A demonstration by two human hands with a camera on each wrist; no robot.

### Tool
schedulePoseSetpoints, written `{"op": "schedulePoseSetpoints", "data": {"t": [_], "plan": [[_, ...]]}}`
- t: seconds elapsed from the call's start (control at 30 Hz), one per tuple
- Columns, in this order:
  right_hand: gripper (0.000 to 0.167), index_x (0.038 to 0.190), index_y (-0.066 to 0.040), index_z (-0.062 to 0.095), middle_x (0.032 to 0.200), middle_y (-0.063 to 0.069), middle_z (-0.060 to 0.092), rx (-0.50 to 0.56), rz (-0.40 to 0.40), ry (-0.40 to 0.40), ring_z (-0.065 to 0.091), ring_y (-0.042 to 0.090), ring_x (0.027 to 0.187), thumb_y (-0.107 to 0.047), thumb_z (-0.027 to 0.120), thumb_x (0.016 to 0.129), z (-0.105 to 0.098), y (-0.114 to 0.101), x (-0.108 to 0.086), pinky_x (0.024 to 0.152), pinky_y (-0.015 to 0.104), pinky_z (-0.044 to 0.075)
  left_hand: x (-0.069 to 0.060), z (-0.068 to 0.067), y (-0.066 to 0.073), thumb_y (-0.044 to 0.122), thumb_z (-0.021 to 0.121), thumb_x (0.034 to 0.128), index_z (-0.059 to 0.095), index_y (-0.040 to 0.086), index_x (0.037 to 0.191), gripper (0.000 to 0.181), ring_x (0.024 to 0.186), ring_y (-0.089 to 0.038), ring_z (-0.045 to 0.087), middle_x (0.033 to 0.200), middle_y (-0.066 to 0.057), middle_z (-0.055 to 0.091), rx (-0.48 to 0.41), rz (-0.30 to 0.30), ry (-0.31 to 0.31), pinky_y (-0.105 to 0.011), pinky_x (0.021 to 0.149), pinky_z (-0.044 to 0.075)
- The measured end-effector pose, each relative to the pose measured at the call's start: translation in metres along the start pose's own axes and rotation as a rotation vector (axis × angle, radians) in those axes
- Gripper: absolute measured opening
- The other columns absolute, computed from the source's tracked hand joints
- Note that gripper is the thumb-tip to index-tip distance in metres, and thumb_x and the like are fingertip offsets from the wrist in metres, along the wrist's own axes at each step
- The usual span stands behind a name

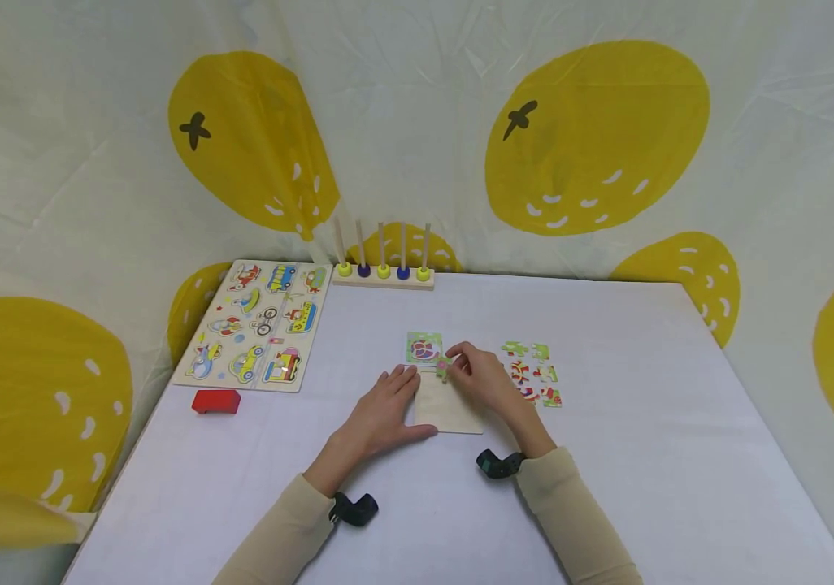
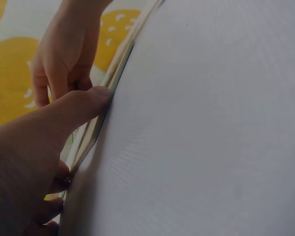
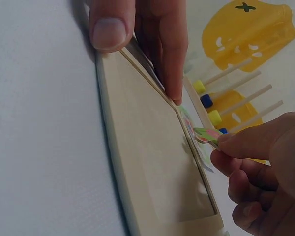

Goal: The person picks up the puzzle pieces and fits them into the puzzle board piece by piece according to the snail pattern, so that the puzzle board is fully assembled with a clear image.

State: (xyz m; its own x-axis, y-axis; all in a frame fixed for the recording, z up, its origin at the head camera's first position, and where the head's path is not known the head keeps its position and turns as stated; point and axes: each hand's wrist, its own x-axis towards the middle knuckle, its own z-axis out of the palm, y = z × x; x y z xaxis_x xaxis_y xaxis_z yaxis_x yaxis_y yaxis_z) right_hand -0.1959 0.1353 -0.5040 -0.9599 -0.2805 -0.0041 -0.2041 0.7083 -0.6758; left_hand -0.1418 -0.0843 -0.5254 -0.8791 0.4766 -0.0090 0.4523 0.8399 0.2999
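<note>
A small green and pink jigsaw piece (image 1: 442,368) is pinched between the thumb and fingers of my right hand (image 1: 487,379), just above the far edge of a shallow wooden puzzle tray (image 1: 449,410). The right wrist view shows the piece (image 3: 209,133) tilted, with the tray's bare recess (image 3: 157,147) beside it. My left hand (image 1: 382,410) rests against the tray's left side, fingers extended and thumb at the near left corner. Directly beyond the tray lies a square green picture card (image 1: 424,347). Several loose jigsaw pieces (image 1: 548,374) lie right of my right hand, partly hidden by it.
A wooden board of vehicle pictures (image 1: 249,325) lies at the back left, with a red block (image 1: 215,401) in front of it. At the table's back edge stands a wooden peg stand (image 1: 384,280) with yellow and blue beads. A patterned curtain (image 1: 402,122) hangs behind.
</note>
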Motion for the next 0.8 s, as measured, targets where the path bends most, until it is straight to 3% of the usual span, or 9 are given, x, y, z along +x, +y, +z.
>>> {"op": "schedulePoseSetpoints", "data": {"t": [0.47,0.8], "plan": [[0.025,0.117,-0.01,0.066,0.083,-0.004,0.062,-0.018,-0.025,-0.073,0.054,0.01,0.074,-0.02,0.067,0.095,0.018,-0.009,-0.004,0.069,0.025,0.046,0.0,0.001,-0.002,0.072,0.06,0.0853,0.042,0.005,0.152,0.096,0.153,-0.027,0.03,0.162,-0.009,0.037,0.004,0.015,0.003,-0.046,0.125,0.027],[0.028,0.116,-0.005,0.068,0.086,-0.002,0.062,-0.036,-0.068,-0.093,0.052,0.01,0.075,-0.019,0.072,0.092,0.014,-0.01,-0.005,0.066,0.023,0.044,0.0,0.001,-0.002,0.07,0.062,0.085,0.045,0.007,0.151,0.093,0.152,-0.028,0.033,0.16,-0.01,0.04,0.01,0.032,0.031,-0.047,0.124,0.029]]}}
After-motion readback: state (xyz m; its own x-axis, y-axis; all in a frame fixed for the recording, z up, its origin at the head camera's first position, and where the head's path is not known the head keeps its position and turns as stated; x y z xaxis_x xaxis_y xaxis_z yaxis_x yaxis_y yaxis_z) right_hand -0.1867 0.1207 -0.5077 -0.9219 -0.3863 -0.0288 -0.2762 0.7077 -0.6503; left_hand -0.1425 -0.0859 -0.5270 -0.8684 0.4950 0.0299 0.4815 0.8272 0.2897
